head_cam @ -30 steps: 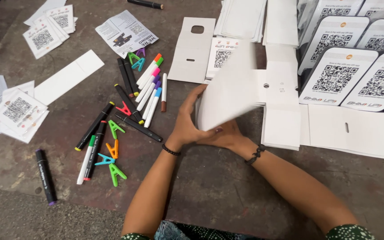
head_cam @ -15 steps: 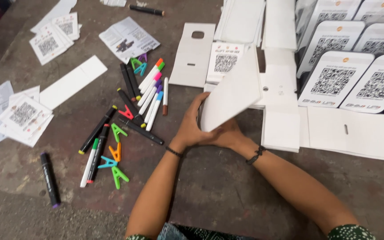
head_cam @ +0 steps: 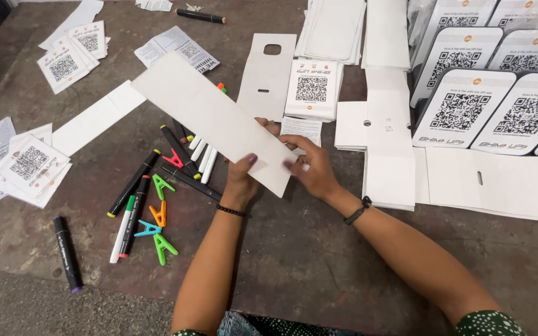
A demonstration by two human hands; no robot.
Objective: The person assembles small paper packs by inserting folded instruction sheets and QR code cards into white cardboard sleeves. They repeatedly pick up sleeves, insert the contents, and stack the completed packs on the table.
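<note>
I'm counting four plastic clips (head_cam: 157,214) lying together, one red clip (head_cam: 173,160) among the markers (head_cam: 133,182), one lone purple-tipped marker (head_cam: 66,252), and I'm seeing five code-printed stands (head_cam: 462,109) at right.

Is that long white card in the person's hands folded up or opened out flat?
Opened out flat. The white card shows as one long, even strip, gripped at its near end by the left hand and right hand.

The long white cardboard strip (head_cam: 216,118) stood tilted up and to the right above both hands; it now lies flatter, swung leftward — its far end over the scattered marker pens (head_cam: 188,152). The left hand (head_cam: 244,180) and right hand (head_cam: 312,168) — previously bunched together beneath it — now grip its near end side by side.
</note>
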